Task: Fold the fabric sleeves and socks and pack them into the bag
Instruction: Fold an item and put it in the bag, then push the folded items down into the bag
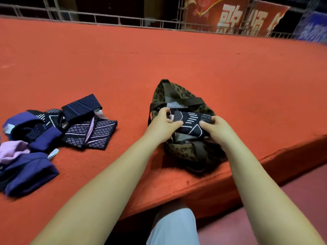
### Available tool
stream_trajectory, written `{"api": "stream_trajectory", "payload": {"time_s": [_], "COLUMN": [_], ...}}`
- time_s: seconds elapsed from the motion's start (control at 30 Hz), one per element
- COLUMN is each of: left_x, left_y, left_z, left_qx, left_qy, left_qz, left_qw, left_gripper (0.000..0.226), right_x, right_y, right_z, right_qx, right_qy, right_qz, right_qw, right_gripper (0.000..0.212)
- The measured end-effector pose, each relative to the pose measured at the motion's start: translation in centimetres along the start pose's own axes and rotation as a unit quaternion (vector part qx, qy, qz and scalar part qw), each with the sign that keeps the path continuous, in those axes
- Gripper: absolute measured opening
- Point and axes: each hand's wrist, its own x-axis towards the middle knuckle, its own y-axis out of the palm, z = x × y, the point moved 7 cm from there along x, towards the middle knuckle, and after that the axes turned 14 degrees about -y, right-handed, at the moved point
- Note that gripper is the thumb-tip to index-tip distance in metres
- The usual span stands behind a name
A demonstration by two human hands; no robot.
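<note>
Fingers [177,123] of both hands around a folded sock [192,121] over the bag [178,96] — red carpeted platform [177,59], metal railing [106,19] behind.

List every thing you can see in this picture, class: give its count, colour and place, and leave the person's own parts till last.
Bag: one, leopard print with dark straps, open, near the platform's front edge.
Folded patterned piece: one, black with pale lines, held over the bag's mouth.
Fabric pile: several pieces, exact count unclear, navy, purple, black-patterned and pink, on the carpet at left.
Carpet: one, red-orange, covering the platform.
Metal railing: one, grey, along the far edge.
Banner: one, red with pale characters, behind the railing.
Left hand: one, its grip on the piece's left end.
Right hand: one, its grip on the right end.
Leg: one, in pale cloth, bottom centre.
</note>
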Motion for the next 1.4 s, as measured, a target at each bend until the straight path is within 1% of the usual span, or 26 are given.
{"api": "stream_trajectory", "payload": {"time_s": [0.03, 0.1, 0.13, 0.23, 0.3, 0.37, 0.43, 0.5, 0.53, 0.57, 0.63, 0.67, 0.7, 0.73, 0.77, 0.8, 0.87, 0.93, 1.0, 1.03, 1.1, 1.17, 1.23, 1.3, 1.33, 1.4], "left_x": [0.2, 0.1, 0.1, 0.4, 0.4, 0.2, 0.3, 0.7, 0.7, 0.6, 0.5, 0.5, 0.3, 0.1, -0.1, -0.4, -1.2, -2.1, -2.9, -3.3, -3.9, -4.9, -6.5, -8.3, -9.4, -11.5], "left_y": [0.2, 0.8, 1.3, 2.4, 2.7, 3.0, 3.7, 4.2, 4.3, 4.4, 4.6, 4.7, 4.7, 4.6, 4.4, 3.9, 2.3, 0.0, -2.4, -3.6, -6.1, -8.8, -11.4, -13.9, -15.2, -17.9], "left_z": [-0.3, -0.8, -0.6, 0.1, 0.6, 1.0, 1.4, 2.1, 2.3, 2.4, 2.5, 2.5, 2.6, 2.5, 2.6, 2.6, 3.0, 3.9, 5.9, 7.4, 10.6, 13.6, 16.5, 18.7, 19.3, 20.2], "left_qx": [0.060, 0.148, 0.175, 0.233, 0.242, 0.254, 0.286, 0.303, 0.304, 0.308, 0.320, 0.317, 0.310, 0.297, 0.275, 0.247, 0.194, 0.169, 0.170, 0.180, 0.206, 0.220, 0.226, 0.222, 0.211, 0.180], "left_qy": [0.012, 0.039, 0.042, 0.038, 0.034, 0.034, 0.047, 0.046, 0.046, 0.042, 0.030, 0.025, 0.023, 0.028, 0.036, 0.048, 0.071, 0.094, 0.091, 0.082, 0.052, 0.010, -0.034, -0.064, -0.064, -0.059], "left_qz": [-0.015, -0.030, -0.024, 0.016, 0.037, 0.051, 0.068, 0.074, 0.070, 0.067, 0.069, 0.074, 0.082, 0.088, 0.090, 0.086, 0.057, 0.005, -0.030, -0.040, -0.053, -0.056, -0.055, -0.064, -0.084, -0.144], "left_qw": [0.998, 0.988, 0.983, 0.972, 0.969, 0.965, 0.955, 0.949, 0.949, 0.948, 0.944, 0.945, 0.947, 0.950, 0.956, 0.964, 0.977, 0.981, 0.981, 0.979, 0.976, 0.974, 0.972, 0.971, 0.972, 0.971], "left_gripper": [0.063, 0.059, 0.055, 0.040, 0.038, 0.039, 0.043, 0.039, 0.037, 0.037, 0.045, 0.050, 0.054, 0.056, 0.057, 0.056, 0.055, 0.057, 0.055, 0.053, 0.048, 0.043, 0.038, 0.031, 0.027, 0.016], "right_x": [1.2, 2.9, 3.2, 3.7, 3.8, 4.2, 4.4, 4.1, 3.8, 3.7, 3.3, 3.0, 2.7, 2.4, 2.1, 2.0, 2.1, 2.8, 3.7, 3.8, 4.1, 3.9, 2.2, -0.9, -2.6, -5.3], "right_y": [0.2, 0.6, 0.7, 0.6, 0.1, 0.0, 0.6, 0.9, 0.6, 0.1, -0.9, -0.8, -0.3, 0.8, 2.2, 3.7, 6.1, 6.8, 6.8, 6.7, 6.0, 6.1, 8.9, 13.6, 16.4, 21.8], "right_z": [-0.9, -2.3, -2.7, -2.8, -2.9, -3.6, -4.9, -5.6, -5.2, -4.4, -1.3, 0.4, 1.7, 2.5, 2.6, 1.9, -1.0, -3.5, -4.0, -3.8, -2.6, -0.2, 3.6, 6.8, 7.7, 7.9], "right_qx": [-0.062, -0.171, -0.183, -0.151, -0.198, -0.288, -0.354, -0.383, -0.398, -0.414, -0.436, -0.426, -0.400, -0.367, -0.339, -0.335, -0.397, -0.440, -0.450, -0.440, -0.384, -0.352, -0.340, -0.308, -0.278, -0.232], "right_qy": [0.013, 0.036, 0.050, 0.081, 0.087, 0.074, 0.066, 0.078, 0.075, 0.053, -0.042, -0.105, -0.164, -0.210, -0.233, -0.227, -0.161, -0.077, -0.040, -0.030, -0.018, -0.054, -0.147, -0.242, -0.269, -0.282], "right_qz": [0.023, 0.086, 0.115, 0.207, 0.254, 0.265, 0.244, 0.184, 0.139, 0.088, -0.011, -0.037, -0.031, 0.006, 0.063, 0.132, 0.246, 0.285, 0.293, 0.286, 0.225, 0.129, 0.076, 0.094, 0.126, 0.207], "right_qw": [0.998, 0.981, 0.975, 0.963, 0.943, 0.917, 0.900, 0.902, 0.904, 0.905, 0.899, 0.898, 0.901, 0.906, 0.909, 0.905, 0.869, 0.848, 0.843, 0.851, 0.895, 0.926, 0.926, 0.916, 0.914, 0.908], "right_gripper": [0.012, 0.027, 0.028, 0.025, 0.030, 0.036, 0.047, 0.059, 0.061, 0.058, 0.040, 0.032, 0.028, 0.031, 0.038, 0.044, 0.052, 0.056, 0.058, 0.058, 0.057, 0.060, 0.067, 0.063, 0.062, 0.060]}}
